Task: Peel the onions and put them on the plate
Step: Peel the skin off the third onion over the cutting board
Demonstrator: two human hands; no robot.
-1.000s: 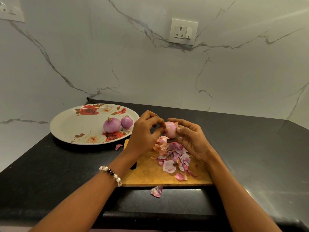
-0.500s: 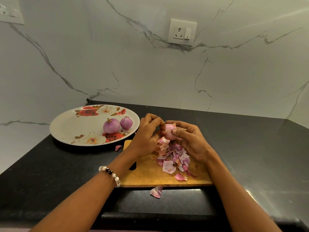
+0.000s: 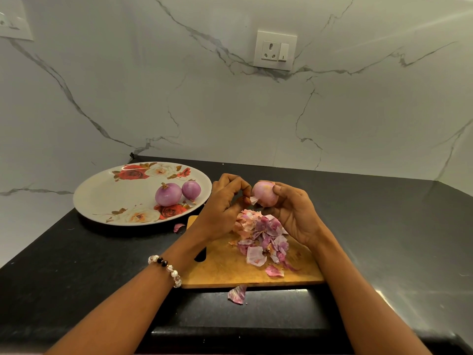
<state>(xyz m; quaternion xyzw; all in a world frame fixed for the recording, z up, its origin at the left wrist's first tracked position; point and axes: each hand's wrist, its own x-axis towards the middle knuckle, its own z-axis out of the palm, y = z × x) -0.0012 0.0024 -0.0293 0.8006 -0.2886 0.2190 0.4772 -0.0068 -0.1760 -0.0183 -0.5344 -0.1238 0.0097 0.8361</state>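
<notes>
Pink and half-stripped, the onion (image 3: 265,193) sits gripped in the right hand (image 3: 290,213) at frame centre above the wooden cutting board (image 3: 225,267), so the left hand (image 3: 225,201), pinching a skin flap (image 3: 253,200), drops scraps onto the peel pile (image 3: 261,237), while two peeled onions (image 3: 176,192) wait on the floral plate (image 3: 107,193) at left.

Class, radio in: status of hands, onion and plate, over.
Right hand grips onion; left hand pinches a skin flap. Two peeled onions on plate. Nothing in the way.

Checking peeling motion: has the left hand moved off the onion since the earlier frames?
Yes. The left hand has pulled slightly toward the plate, pinching a skin flap; the right hand holds the onion.
</notes>
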